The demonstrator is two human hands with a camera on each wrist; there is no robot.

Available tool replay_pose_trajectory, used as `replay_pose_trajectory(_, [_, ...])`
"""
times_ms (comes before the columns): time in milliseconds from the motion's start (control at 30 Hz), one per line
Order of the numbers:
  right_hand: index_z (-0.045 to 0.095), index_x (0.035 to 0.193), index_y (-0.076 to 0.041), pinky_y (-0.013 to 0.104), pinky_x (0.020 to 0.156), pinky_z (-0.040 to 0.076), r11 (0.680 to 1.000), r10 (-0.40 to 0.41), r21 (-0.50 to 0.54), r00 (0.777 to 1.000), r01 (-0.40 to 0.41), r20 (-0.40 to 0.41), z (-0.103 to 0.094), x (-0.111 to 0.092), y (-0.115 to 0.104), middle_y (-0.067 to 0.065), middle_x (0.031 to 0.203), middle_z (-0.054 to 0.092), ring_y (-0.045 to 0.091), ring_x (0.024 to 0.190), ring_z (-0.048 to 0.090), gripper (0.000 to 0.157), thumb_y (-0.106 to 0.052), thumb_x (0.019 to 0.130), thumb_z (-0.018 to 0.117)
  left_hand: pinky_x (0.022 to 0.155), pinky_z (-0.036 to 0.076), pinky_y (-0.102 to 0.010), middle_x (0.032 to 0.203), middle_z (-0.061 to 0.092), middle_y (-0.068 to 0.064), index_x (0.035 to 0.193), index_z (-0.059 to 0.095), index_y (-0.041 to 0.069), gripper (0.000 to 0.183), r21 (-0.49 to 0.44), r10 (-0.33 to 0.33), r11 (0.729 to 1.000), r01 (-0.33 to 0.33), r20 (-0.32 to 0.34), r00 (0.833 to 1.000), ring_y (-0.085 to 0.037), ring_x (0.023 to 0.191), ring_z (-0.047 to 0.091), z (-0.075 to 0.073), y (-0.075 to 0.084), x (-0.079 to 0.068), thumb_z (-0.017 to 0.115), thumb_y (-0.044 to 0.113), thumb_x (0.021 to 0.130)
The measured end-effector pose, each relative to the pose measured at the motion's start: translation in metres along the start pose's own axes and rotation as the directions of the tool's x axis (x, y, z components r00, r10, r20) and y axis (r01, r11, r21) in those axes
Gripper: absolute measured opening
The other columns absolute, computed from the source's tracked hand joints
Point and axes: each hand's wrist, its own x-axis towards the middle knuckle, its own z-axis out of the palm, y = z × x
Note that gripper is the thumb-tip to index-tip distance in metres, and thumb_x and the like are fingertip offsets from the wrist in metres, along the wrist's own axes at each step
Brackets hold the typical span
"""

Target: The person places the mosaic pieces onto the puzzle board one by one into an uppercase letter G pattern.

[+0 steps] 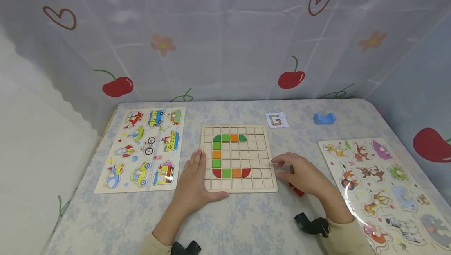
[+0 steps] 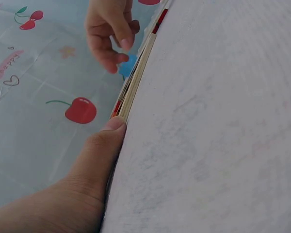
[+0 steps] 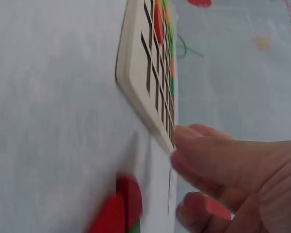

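Note:
A square wooden grid board [image 1: 260, 157] bears green, orange and red tiles [image 1: 226, 173] in a C-like outline. My left hand [image 1: 192, 182] rests at its lower left corner, fingers straight along the left edge. In the left wrist view the thumb [image 2: 99, 150] touches the board's front edge. By the right edge is my right hand [image 1: 299, 173], fingers bent. In the right wrist view, its thumb and forefinger tips are close to the board edge, and a red tile [image 3: 217, 208] shows within the curled fingers. Red pieces [image 1: 296, 190] lie on the table beneath that hand.
A small pattern card [image 1: 277, 120] lies behind the board, with a blue notched block [image 1: 324, 119] to its right. A vehicle puzzle [image 1: 141, 149] lies at left, an animal puzzle [image 1: 380, 180] at right. A printed curtain [image 1: 225, 51] hangs behind the table.

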Motion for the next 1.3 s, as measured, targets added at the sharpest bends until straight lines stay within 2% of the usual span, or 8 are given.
replay_pose_trajectory(133, [0.064,0.127,-0.012,0.024,0.055,0.043,0.999,0.033,-0.042,0.999,-0.031,0.030,-0.015,-0.013,0.016,0.006,0.111,0.062,0.009,0.064,0.046,0.037,-0.009,0.090,0.070,0.128,0.011,-0.043,0.169,0.004,-0.010,0.159,0.009,0.005,0.140,0.002,-0.003,1.000,0.003,0.010,1.000,-0.024,0.157,0.003,-0.001,0.000,0.000,0.069,0.084,0.061])
replay_pose_trajectory(267, [0.064,0.126,-0.012,0.025,0.063,0.044,0.995,0.079,-0.060,0.994,-0.074,0.070,-0.025,-0.024,0.028,0.005,0.113,0.061,0.011,0.073,0.047,0.039,-0.010,0.088,0.072,0.128,0.010,-0.043,0.169,0.003,-0.009,0.159,0.008,0.006,0.140,-0.002,-0.010,1.000,0.010,0.020,1.000,-0.024,0.157,0.002,-0.002,0.001,0.000,0.069,0.084,0.061])
replay_pose_trajectory(400, [0.067,0.121,-0.014,0.026,0.068,0.046,0.991,0.115,-0.077,0.989,-0.107,0.096,-0.029,-0.029,0.036,0.003,0.112,0.061,0.014,0.079,0.049,0.038,-0.012,0.084,0.076,0.128,0.010,-0.044,0.169,0.004,-0.010,0.159,0.009,0.005,0.139,-0.007,-0.007,1.000,0.007,0.018,1.000,-0.024,0.157,0.003,-0.002,0.001,0.000,0.069,0.084,0.061])
replay_pose_trajectory(533, [0.067,0.111,-0.014,0.027,0.067,0.044,0.989,0.111,-0.103,0.990,-0.103,0.082,-0.031,-0.032,0.040,0.002,0.104,0.060,0.014,0.080,0.048,0.033,-0.011,0.081,0.079,0.128,0.010,-0.044,0.169,0.004,-0.010,0.159,0.009,0.005,0.140,-0.006,-0.005,1.000,0.005,0.014,1.000,-0.025,0.157,0.003,-0.002,0.001,0.001,0.069,0.084,0.061])
replay_pose_trajectory(767, [0.066,0.102,-0.013,0.029,0.067,0.043,0.990,0.119,-0.080,0.990,-0.113,0.073,-0.030,-0.030,0.043,0.002,0.096,0.058,0.016,0.081,0.048,0.027,-0.013,0.080,0.081,0.128,0.010,-0.043,0.169,0.004,-0.009,0.160,0.009,0.006,0.140,-0.011,-0.012,1.000,0.012,0.019,1.000,-0.023,0.157,0.002,-0.001,0.001,0.001,0.069,0.085,0.061])
replay_pose_trajectory(967, [0.061,0.095,-0.013,0.029,0.065,0.041,0.980,0.194,-0.059,0.981,-0.192,0.029,-0.027,-0.022,0.042,0.001,0.087,0.056,0.016,0.076,0.048,0.025,-0.016,0.080,0.081,0.128,0.010,-0.044,0.169,0.004,-0.009,0.159,0.009,0.006,0.140,-0.021,-0.013,1.000,0.014,0.016,1.000,-0.023,0.157,0.003,-0.001,0.001,0.000,0.069,0.084,0.061])
replay_pose_trajectory(1100, [0.060,0.095,-0.012,0.030,0.064,0.039,0.974,0.222,-0.036,0.975,-0.222,-0.006,-0.025,-0.016,0.042,0.002,0.088,0.057,0.018,0.076,0.048,0.025,-0.016,0.081,0.080,0.128,0.010,-0.043,0.169,0.003,-0.008,0.159,0.008,0.006,0.140,-0.023,-0.014,1.000,0.014,0.024,1.000,-0.023,0.157,0.002,-0.001,0.001,0.001,0.069,0.084,0.061])
replay_pose_trajectory(1300, [0.059,0.093,-0.012,0.028,0.062,0.042,0.983,0.186,0.017,0.981,-0.185,-0.055,-0.025,-0.006,0.040,0.004,0.092,0.062,0.018,0.072,0.050,0.020,-0.014,0.085,0.077,0.128,0.010,-0.044,0.169,0.004,-0.009,0.159,0.008,0.006,0.139,-0.021,-0.005,1.000,0.006,0.021,1.000,-0.023,0.157,0.002,-0.001,0.001,0.001,0.069,0.084,0.061])
